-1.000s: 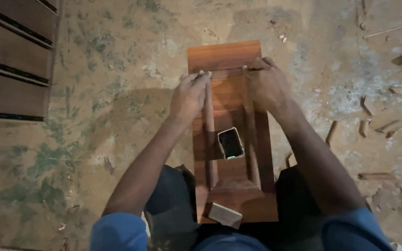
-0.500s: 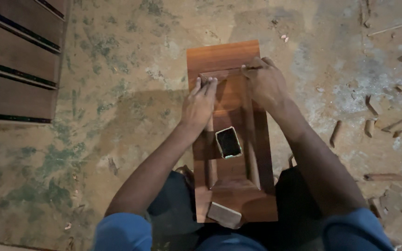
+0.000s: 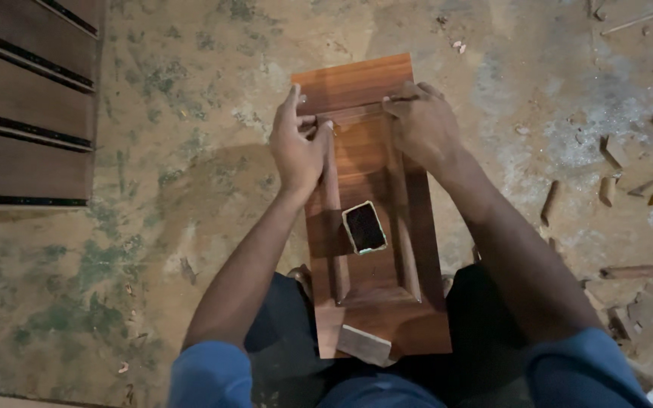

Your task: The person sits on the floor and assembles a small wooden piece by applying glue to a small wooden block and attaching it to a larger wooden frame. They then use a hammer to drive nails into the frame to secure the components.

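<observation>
- Fingers of left hand curl over the raised moulding strip; right hand pinches a thin stick.
- Reddish, smooth, rectangular wooden panel rests across the lap above the dusty concrete floor, long axis pointing away.
- Dark phone lies in its recess.

My left hand stretched forward, fingers loosely curled, thumb raised; my right hand knuckles up, fingers bunched; both forearms extended

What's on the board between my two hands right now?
In the head view, only the recessed reddish wood panel lies between the left hand and right hand; the small dark rectangular block sits nearer you.
</observation>
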